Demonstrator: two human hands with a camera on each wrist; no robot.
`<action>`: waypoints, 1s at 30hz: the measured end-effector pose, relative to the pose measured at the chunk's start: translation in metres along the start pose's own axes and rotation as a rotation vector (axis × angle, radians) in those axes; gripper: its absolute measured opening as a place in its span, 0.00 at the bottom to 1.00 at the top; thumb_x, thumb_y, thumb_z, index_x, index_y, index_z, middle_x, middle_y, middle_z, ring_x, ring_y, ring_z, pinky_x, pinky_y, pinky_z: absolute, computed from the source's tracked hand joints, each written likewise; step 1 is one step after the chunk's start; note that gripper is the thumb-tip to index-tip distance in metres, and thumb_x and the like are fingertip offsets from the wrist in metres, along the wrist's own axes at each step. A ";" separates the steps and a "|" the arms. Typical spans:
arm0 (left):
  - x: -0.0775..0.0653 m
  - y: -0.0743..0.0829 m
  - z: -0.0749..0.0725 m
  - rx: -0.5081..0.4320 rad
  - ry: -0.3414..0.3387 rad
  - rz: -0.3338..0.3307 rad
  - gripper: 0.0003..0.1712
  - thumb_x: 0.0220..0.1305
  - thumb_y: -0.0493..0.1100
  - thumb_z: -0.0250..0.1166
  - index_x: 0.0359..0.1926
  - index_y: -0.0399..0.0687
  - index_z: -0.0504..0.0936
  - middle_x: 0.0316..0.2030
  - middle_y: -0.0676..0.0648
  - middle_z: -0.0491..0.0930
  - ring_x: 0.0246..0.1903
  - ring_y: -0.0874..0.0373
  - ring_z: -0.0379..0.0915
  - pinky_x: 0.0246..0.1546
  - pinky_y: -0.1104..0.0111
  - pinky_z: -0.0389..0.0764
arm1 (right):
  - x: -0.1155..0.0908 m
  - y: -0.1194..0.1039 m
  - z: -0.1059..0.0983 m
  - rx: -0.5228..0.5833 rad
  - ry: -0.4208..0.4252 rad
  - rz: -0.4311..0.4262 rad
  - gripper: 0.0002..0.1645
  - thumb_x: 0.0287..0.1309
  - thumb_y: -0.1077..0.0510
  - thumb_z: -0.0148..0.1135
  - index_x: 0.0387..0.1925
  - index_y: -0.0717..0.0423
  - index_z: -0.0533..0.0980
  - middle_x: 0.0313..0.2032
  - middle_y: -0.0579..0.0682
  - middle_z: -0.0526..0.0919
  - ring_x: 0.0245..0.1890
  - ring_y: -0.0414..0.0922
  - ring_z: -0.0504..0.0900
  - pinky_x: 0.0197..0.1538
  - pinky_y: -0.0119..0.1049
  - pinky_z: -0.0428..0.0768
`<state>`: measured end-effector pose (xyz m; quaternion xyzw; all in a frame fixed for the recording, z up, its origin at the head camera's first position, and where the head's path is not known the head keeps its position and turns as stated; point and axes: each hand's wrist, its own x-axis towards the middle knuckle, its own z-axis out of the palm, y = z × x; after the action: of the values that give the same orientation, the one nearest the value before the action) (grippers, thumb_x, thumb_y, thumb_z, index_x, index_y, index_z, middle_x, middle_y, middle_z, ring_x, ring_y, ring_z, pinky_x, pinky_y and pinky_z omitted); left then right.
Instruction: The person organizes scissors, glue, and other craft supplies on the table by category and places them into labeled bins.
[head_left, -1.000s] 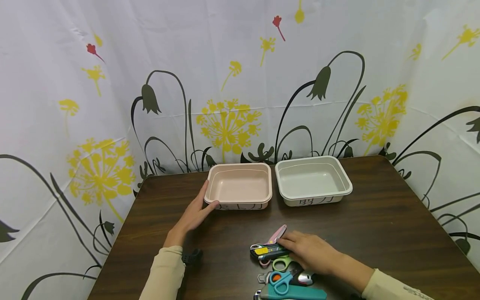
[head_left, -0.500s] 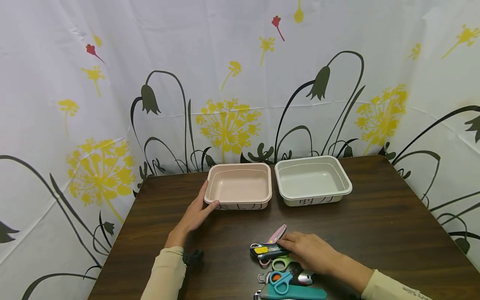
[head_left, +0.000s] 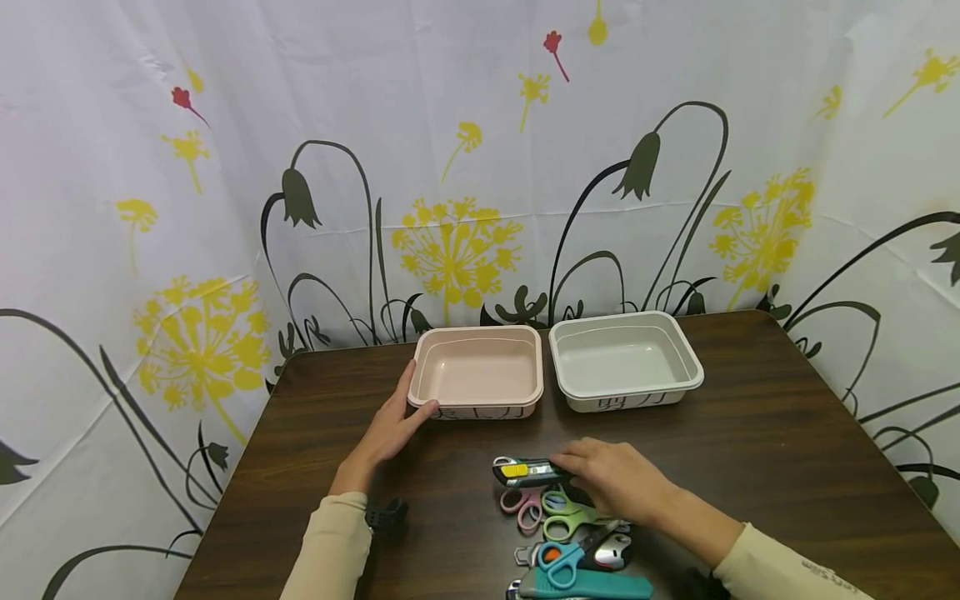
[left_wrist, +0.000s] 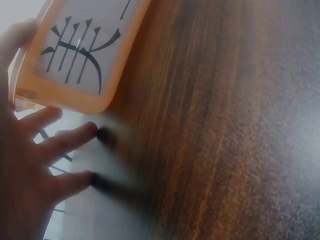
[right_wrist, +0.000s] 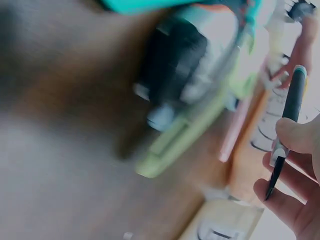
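Box cutter [head_left: 529,472]: right hand [head_left: 618,483] pinched it beside green scissors [head_left: 581,518]; left hand [head_left: 390,429], fingers spread, touched pink bin [head_left: 477,375] near tabletop's [head_left: 757,442] far edge.

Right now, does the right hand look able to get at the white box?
Probably yes: the right hand, holding a utility knife, is on the near side of the white box; nothing visible stands between them on the table, and the box is open on top. The held knife might hinder gripping.

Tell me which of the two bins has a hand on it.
The pink bin, left of the white bin: the left hand touches its left end, while no hand touches the white one.
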<state>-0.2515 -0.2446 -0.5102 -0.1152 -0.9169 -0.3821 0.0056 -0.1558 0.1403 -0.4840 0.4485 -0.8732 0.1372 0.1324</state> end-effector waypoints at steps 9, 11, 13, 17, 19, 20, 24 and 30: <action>-0.001 0.000 -0.001 -0.002 0.000 -0.008 0.52 0.66 0.65 0.58 0.79 0.58 0.39 0.76 0.44 0.49 0.70 0.39 0.53 0.63 0.39 0.58 | 0.039 0.010 -0.015 -0.095 0.099 0.096 0.25 0.56 0.62 0.68 0.58 0.52 0.79 0.51 0.47 0.82 0.49 0.43 0.82 0.36 0.39 0.82; -0.001 0.000 -0.001 -0.004 -0.002 -0.010 0.52 0.66 0.65 0.58 0.79 0.59 0.39 0.76 0.44 0.49 0.70 0.39 0.53 0.62 0.38 0.58 | 0.050 0.009 -0.017 -0.109 0.074 0.133 0.26 0.56 0.62 0.68 0.59 0.52 0.79 0.52 0.48 0.81 0.50 0.44 0.81 0.38 0.40 0.82; -0.001 0.001 -0.001 -0.007 -0.006 -0.008 0.52 0.66 0.65 0.58 0.79 0.59 0.39 0.76 0.44 0.49 0.70 0.39 0.53 0.62 0.38 0.57 | 0.060 0.007 -0.019 -0.122 0.046 0.170 0.28 0.55 0.63 0.69 0.59 0.52 0.79 0.53 0.49 0.81 0.51 0.45 0.80 0.39 0.40 0.82; 0.000 0.001 -0.001 -0.011 -0.015 -0.009 0.52 0.66 0.65 0.58 0.79 0.58 0.38 0.75 0.43 0.49 0.70 0.40 0.53 0.62 0.38 0.57 | 0.077 0.007 -0.019 -0.142 0.018 0.225 0.28 0.53 0.66 0.67 0.58 0.53 0.79 0.51 0.49 0.81 0.51 0.46 0.80 0.37 0.41 0.82; 0.000 0.002 -0.001 -0.013 -0.015 -0.013 0.52 0.66 0.65 0.58 0.79 0.59 0.38 0.75 0.43 0.50 0.70 0.40 0.53 0.63 0.39 0.57 | 0.084 0.009 -0.016 -0.154 0.018 0.232 0.26 0.54 0.68 0.64 0.57 0.53 0.79 0.49 0.48 0.82 0.50 0.46 0.80 0.34 0.42 0.82; 0.000 0.002 -0.001 -0.012 -0.014 -0.014 0.52 0.66 0.65 0.58 0.79 0.60 0.38 0.75 0.43 0.50 0.70 0.40 0.53 0.63 0.39 0.57 | 0.087 0.010 -0.015 -0.156 0.018 0.233 0.26 0.54 0.68 0.64 0.56 0.52 0.80 0.48 0.48 0.82 0.48 0.46 0.81 0.34 0.42 0.81; 0.000 0.002 -0.001 -0.012 -0.016 -0.012 0.52 0.66 0.65 0.58 0.79 0.60 0.38 0.75 0.43 0.50 0.70 0.39 0.53 0.63 0.39 0.57 | 0.097 0.013 -0.008 -0.148 0.021 0.236 0.24 0.52 0.68 0.66 0.53 0.52 0.81 0.43 0.47 0.83 0.43 0.46 0.81 0.33 0.43 0.81; 0.000 0.002 -0.002 -0.011 -0.024 -0.024 0.52 0.66 0.66 0.58 0.79 0.59 0.38 0.76 0.43 0.49 0.70 0.39 0.52 0.63 0.38 0.56 | 0.108 0.016 0.002 -0.151 0.011 0.239 0.24 0.50 0.68 0.67 0.51 0.52 0.81 0.42 0.48 0.83 0.41 0.48 0.82 0.37 0.44 0.81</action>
<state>-0.2509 -0.2448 -0.5079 -0.1088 -0.9160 -0.3860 -0.0106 -0.2300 0.0686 -0.4496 0.3291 -0.9275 0.0886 0.1533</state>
